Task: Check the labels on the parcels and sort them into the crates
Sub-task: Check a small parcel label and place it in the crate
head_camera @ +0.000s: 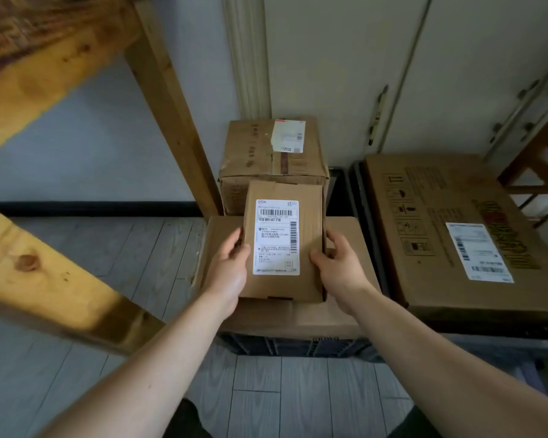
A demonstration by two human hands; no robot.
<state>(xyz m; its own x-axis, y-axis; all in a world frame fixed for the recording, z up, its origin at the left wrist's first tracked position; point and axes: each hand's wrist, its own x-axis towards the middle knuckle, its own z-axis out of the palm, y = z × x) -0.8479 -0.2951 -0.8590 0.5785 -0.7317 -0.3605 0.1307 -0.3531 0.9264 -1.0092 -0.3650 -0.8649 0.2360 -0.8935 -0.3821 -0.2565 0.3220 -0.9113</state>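
Two hands hold one small parcel point(310, 213) by its long edges; left hand point(230, 270) curls its fingers onto the left edge; right hand point(339, 263) clamps the right edge, thumb on the top face; white label point(276, 237) faces up, barcode visible. Parcel is over a flat carton point(348, 229) lying on a dark crate point(291, 346); contact between parcel and carton cannot be determined. Taller labelled box point(266, 159) stands behind; large labelled carton point(424, 216) lies to the right.

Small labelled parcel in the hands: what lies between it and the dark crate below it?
A wide flat cardboard box lies on the dark crate, under the small labelled parcel; the head view shows it.
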